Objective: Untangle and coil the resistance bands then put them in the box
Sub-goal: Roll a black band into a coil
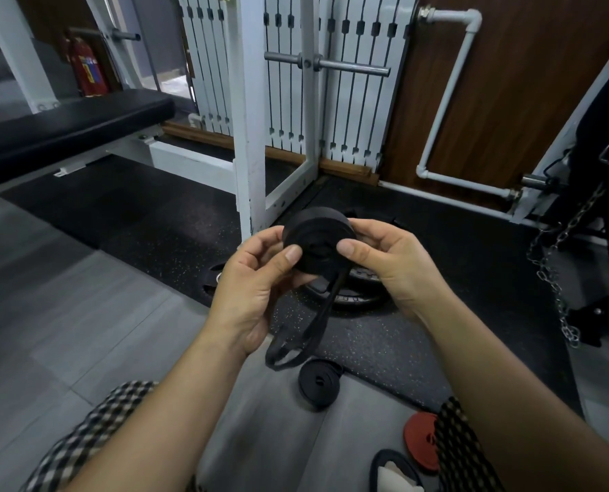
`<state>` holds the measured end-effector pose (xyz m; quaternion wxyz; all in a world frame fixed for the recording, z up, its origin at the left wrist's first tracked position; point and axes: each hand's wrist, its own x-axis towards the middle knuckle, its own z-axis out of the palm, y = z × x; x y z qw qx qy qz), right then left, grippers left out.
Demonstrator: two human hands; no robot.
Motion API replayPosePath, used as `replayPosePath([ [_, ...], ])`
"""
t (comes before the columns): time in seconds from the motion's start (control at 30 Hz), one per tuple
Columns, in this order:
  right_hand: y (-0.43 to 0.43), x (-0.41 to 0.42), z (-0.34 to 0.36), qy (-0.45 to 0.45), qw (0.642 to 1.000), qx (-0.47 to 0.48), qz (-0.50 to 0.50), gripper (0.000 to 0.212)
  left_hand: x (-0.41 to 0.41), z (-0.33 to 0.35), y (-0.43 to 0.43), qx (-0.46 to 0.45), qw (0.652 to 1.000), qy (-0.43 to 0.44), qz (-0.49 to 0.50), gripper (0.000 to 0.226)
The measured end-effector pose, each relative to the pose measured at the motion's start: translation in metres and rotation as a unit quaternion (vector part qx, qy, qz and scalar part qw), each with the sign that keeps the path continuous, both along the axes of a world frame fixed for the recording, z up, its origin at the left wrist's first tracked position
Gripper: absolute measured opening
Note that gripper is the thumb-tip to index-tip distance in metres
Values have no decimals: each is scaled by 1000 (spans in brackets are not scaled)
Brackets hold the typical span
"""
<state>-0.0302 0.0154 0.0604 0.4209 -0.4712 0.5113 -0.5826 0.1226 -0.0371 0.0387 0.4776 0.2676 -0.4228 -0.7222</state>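
Flat black resistance band [315, 243], tightly coiled

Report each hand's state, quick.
Left hand: pinches the partly coiled black resistance band.
Right hand: pinches the same coil from the other side.

You have three resistance bands in sight: two black, one red. The first black band [317, 243] is in the grip of your two hands, left hand [249, 289] and right hand [391, 264]. The second black band [319, 383] and the red band [420, 440] each lie coiled on the floor by the mat's near edge. On the mat, count two plates: the clear weight plate [361, 282] and the half-hidden weight plate [210, 285]. One bench [72, 129], one fire extinguisher [89, 69], one chain [558, 289].
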Motion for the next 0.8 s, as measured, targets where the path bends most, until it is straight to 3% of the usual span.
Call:
replayPosePath([
  [0.13,0,-3,2,23,1000,-2,-13,21,1,1,-5,-13,998,-33,-48,30],
  [0.27,3,-2,4,105,994,15,13,19,8,7,-15,-129,975,-165,-78,25],
  [0.37,4,-1,1,113,994,13,-5,20,4,8,-13,-162,970,-169,-64,28],
  [0.43,3,-3,-2,64,998,7,-22,21,-1,8,-11,-136,982,-128,-37,26],
  [0.53,-1,-3,-7,-1,1000,12,-18,21,-8,6,-8,-26,999,-29,-23,21],
  [0.63,-3,-2,-11,-17,999,13,-31,19,-15,-1,-4,56,998,31,-28,26],
  [0.73,0,-7,-6,26,999,9,-43,16,-17,-1,-6,60,997,-5,-46,26],
  [0.8,3,-12,-4,76,996,20,-37,16,-10,1,-14,-40,991,-115,-50,31],
])
